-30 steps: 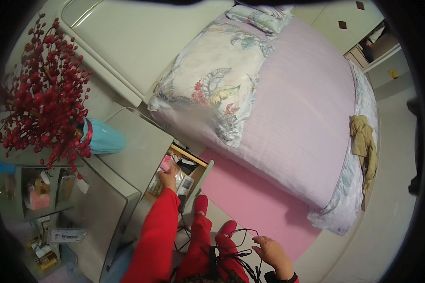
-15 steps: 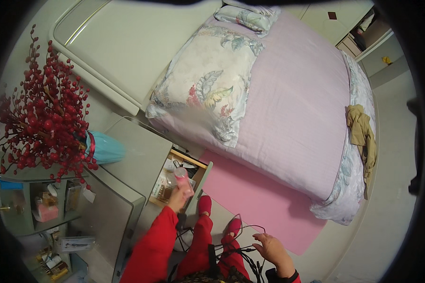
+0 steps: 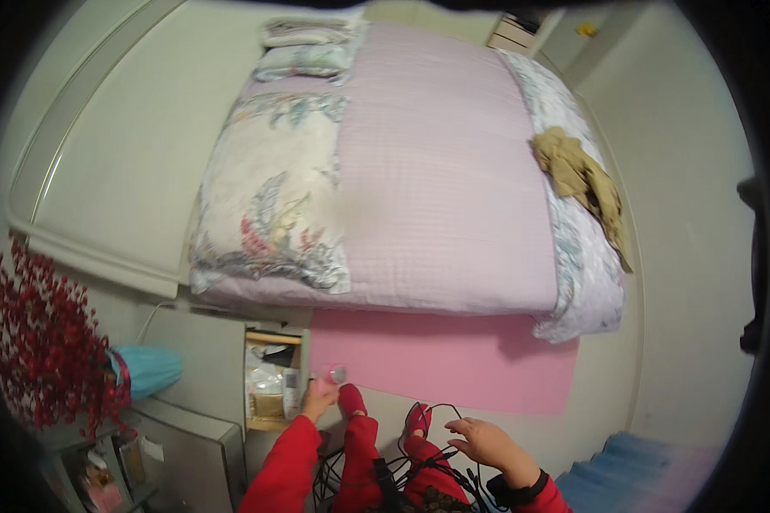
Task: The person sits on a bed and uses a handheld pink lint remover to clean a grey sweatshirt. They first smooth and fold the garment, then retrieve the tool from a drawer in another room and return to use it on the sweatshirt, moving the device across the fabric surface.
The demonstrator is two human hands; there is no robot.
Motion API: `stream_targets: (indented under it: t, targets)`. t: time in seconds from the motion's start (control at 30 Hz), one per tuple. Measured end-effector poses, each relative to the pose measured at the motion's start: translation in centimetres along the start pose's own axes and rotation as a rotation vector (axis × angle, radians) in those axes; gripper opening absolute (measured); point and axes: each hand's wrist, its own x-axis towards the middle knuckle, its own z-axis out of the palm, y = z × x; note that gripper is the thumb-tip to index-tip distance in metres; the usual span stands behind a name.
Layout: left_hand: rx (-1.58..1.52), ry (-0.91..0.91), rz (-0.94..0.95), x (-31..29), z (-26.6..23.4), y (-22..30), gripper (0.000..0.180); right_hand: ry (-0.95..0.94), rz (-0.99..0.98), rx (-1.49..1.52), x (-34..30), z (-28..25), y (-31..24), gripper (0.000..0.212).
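In my left hand (image 3: 318, 400) is a pink handheld thing (image 3: 326, 379) with a round, clear-greyish end; its exact kind does not show. My fingers wrap round its lower part, just right of a pulled-out drawer (image 3: 298, 355). Inside the drawer lie a clear plastic bag (image 3: 266, 379), a whitish remote-like object (image 3: 292, 392) and a gold-brown packet (image 3: 268, 405). My right hand (image 3: 485, 445) hovers in front of my right leg, fingers curved and apart, holding nothing visible. Black cables (image 3: 436, 457) hang close beside it, over my legs.
Ahead stands a bed with a lilac cover (image 3: 445, 171), a floral pillow (image 3: 274, 197) and a khaki garment (image 3: 577, 175). A pink mat (image 3: 453, 363) lies before it. Left are a grey nightstand (image 3: 205, 350) and red berry branches (image 3: 43, 342) in a blue vase (image 3: 150, 372). Blue folds (image 3: 633, 479) appear lower right.
My view has turned, so the bed now lies straighter ahead. My left hand has carried the pink thing from above the drawer to its right side. The right hand keeps its pose.
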Motion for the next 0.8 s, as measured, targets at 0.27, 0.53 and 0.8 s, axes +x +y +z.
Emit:
stream_targets:
  t: [0.27, 0.53, 0.8]
  targets:
    - [-0.156, 0.252, -0.105, 2.0, -6.4, -1.3, 0.013, 0.173, 0.039, 0.054, -7.9, 0.1, 5.4, 0.034]
    - [-0.398, -0.161, -0.297, -3.8, 8.1, 10.8, 0.03, 0.393, 0.151, 0.296, -23.4, 4.1, 17.1, 0.034]
    - [-0.238, -1.194, -0.079, -23.0, 46.5, 33.8, 0.069, 0.817, 0.257, 0.46, -46.5, 9.0, 32.7, 0.038]
